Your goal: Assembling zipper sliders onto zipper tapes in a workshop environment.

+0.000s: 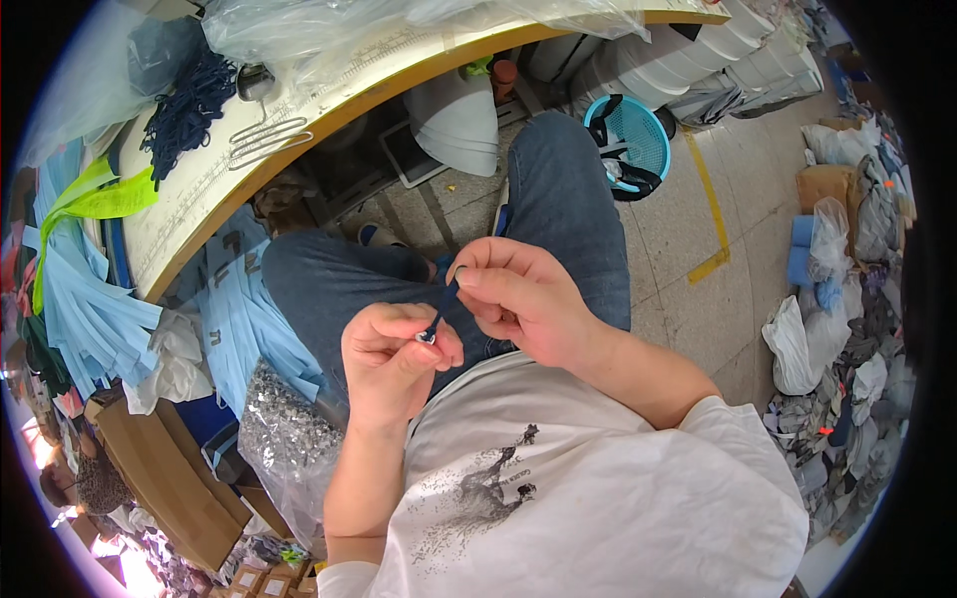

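My left hand pinches a small silver metal piece at the lower end of a dark blue cord. My right hand holds the cord's upper end between thumb and fingers, just above and to the right of the left hand. Both hands work over my lap, above my blue jeans and white printed shirt. The cord is short and taut between the two hands.
A clear bag of small metal pieces lies by my left thigh. A curved work table holds dark blue cords and plastic sheeting. Light blue fabric pieces hang at left. A teal basket and piles of cloth sit on the floor.
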Demonstrator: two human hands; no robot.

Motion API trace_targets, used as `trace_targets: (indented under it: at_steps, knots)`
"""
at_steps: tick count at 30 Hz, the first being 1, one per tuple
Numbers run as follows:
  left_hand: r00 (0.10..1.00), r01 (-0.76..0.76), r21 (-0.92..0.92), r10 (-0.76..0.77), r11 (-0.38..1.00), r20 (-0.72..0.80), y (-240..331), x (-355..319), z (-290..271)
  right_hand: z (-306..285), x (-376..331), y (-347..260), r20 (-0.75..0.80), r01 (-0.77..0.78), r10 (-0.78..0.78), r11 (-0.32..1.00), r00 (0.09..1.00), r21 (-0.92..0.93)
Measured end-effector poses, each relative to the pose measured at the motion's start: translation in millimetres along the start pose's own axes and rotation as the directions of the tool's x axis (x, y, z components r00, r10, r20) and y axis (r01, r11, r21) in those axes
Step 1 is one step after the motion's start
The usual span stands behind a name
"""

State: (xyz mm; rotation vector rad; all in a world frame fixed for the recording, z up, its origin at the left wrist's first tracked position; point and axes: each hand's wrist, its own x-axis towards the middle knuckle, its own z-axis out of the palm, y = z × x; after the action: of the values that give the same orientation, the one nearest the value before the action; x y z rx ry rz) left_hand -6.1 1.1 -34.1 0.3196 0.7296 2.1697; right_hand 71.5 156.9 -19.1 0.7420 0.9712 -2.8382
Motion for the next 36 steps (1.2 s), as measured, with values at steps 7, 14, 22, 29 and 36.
trace_targets:
  at_steps: [7,14,22,29,36]
  knots:
    - [0.997,-0.006,-0.158,0.018,0.987,0.078,-2.2,0.2,-1.3,4.2,-0.9,4.1,0.087,-0.047,0.045,0.999,0.995,0.023]
    - [0.995,-0.084,0.053,0.087,0.995,-0.053,19.3,6.6,-0.5,81.4,34.8,-111.3,0.364,0.704,-0.637,0.426,0.679,-0.568]
    - [0.871,-0.052,0.672,0.363,0.738,-0.331,74.6,19.8,-28.2,46.6,69.7,-104.1,0.033,0.417,-0.428,0.857,0.903,-0.301]
    - [0.745,0.166,0.882,0.642,-0.440,0.180,212.3,105.0,-100.9,-45.4,42.5,31.0,-0.217,-0.194,0.225,0.969,0.950,0.154]
    - [0.802,0.362,0.772,0.596,-0.523,0.027,238.6,126.1,-123.9,-45.8,25.9,26.0,-0.193,-0.136,0.132,0.991,0.972,-0.009]
